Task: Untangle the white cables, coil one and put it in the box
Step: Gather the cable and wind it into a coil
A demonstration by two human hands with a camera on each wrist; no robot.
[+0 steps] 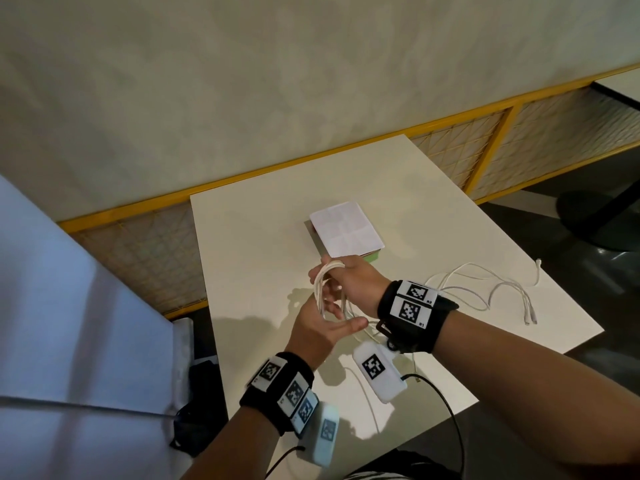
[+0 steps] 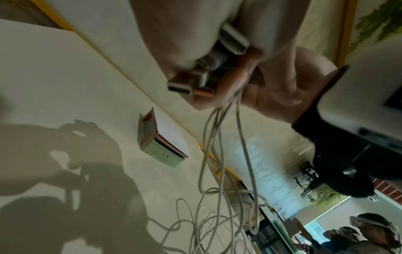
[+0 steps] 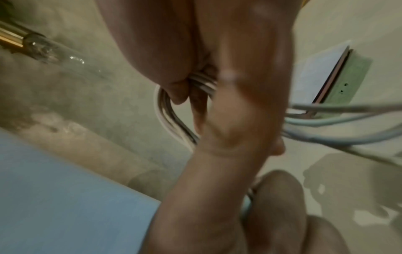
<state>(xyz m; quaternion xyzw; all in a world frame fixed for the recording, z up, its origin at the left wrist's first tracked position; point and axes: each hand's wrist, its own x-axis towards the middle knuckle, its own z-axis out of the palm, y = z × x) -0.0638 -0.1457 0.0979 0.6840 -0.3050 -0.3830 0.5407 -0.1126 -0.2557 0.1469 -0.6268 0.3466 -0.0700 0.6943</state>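
Right hand point(image 1: 349, 282) fingers curled round top of coil point(image 1: 327, 289), loops hanging lengthwise toward left hand point(image 1: 320, 327), fingers loose, thumb out; box point(image 1: 346, 230) just beyond, right hand nearer.

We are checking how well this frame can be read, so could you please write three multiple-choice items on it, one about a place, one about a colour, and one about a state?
1. Where does the loose cable lie?
A. on the table, to the right of the hands
B. inside the box
C. on the floor

2. What colour are the box's side walls?
A. blue
B. green
C. black

3. What is the state of the coiled cable?
A. flat on the table
B. in the box
C. held up in the hands

Answers:
1 A: the loose cable sprawls on the table.
2 B: the box shows green walls.
3 C: the right hand grips the coiled cable, with the left hand below.
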